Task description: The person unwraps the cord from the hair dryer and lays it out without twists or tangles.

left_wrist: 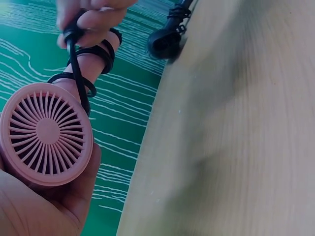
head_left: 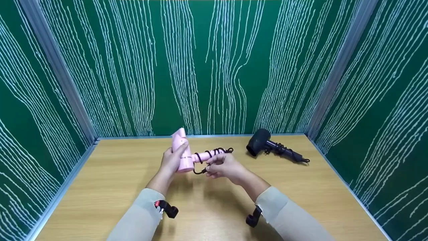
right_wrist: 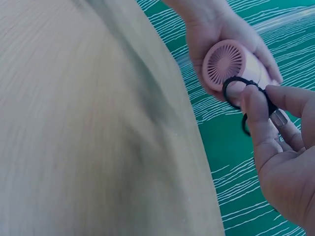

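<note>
A pink hair dryer [head_left: 186, 164] is held up over the table, its nozzle pointing away and its handle off to the right. My left hand [head_left: 172, 161] grips it round the barrel. The round slatted grille [left_wrist: 48, 131] at its rear faces the left wrist camera. Black cord [left_wrist: 78, 73] winds in loops round the handle. Between thumb and fingers, my right hand [head_left: 224, 166] pinches the cord's black plug [right_wrist: 268, 102], close beside the handle. Metal prongs [right_wrist: 278, 118] show at the plug's end in the right wrist view.
A black hair dryer [head_left: 259, 142] lies at the back right of the wooden table [head_left: 113, 197], cord wrapped round its handle. Green walls [head_left: 174, 110] with whitish wavy lines stand at the back and both sides, with grey posts [head_left: 63, 63] at the corners.
</note>
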{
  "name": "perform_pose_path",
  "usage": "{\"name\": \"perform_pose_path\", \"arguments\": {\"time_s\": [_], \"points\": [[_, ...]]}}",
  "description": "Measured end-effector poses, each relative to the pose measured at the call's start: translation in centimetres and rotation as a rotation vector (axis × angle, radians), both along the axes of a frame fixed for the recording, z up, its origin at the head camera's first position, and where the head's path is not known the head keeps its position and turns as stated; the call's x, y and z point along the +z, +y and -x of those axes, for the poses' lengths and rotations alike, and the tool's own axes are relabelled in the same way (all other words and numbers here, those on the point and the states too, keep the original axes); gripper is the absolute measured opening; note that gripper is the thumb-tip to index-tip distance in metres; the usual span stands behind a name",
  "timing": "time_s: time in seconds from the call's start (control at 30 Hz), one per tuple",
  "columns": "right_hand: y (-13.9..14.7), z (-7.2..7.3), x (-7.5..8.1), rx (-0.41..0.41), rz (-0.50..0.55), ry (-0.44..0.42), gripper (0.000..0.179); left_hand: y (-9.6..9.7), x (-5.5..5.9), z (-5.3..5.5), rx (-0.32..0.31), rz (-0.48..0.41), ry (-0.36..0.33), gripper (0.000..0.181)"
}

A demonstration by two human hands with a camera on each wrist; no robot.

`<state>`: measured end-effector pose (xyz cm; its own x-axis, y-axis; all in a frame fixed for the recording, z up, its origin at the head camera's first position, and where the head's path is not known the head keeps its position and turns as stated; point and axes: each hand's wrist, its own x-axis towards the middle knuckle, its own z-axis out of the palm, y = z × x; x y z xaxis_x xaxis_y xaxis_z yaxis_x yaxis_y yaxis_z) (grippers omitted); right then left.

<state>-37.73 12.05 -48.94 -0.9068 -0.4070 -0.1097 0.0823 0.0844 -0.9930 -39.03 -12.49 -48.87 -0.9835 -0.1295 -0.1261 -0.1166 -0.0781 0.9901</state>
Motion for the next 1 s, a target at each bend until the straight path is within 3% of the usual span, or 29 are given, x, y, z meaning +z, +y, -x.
{"name": "perform_pose_path", "arguments": {"time_s": [0.43,0.8,1.0], "points": [[0.5,0.1,-2.4,0.025,-0.003,-0.025,0.022,0.0,1.0,-0.5,0.001,0.040,0.024,0.072],[1.2,0.7,-3.4,0.014,-0.014,-0.036,0.040,0.0,1.8,-0.6,-0.036,-0.021,0.005,0.074],[1.6,1.0,-3.9,0.014,0.028,-0.008,0.033,-0.1,1.9,-0.9,-0.105,-0.082,-0.004,0.066]]}}
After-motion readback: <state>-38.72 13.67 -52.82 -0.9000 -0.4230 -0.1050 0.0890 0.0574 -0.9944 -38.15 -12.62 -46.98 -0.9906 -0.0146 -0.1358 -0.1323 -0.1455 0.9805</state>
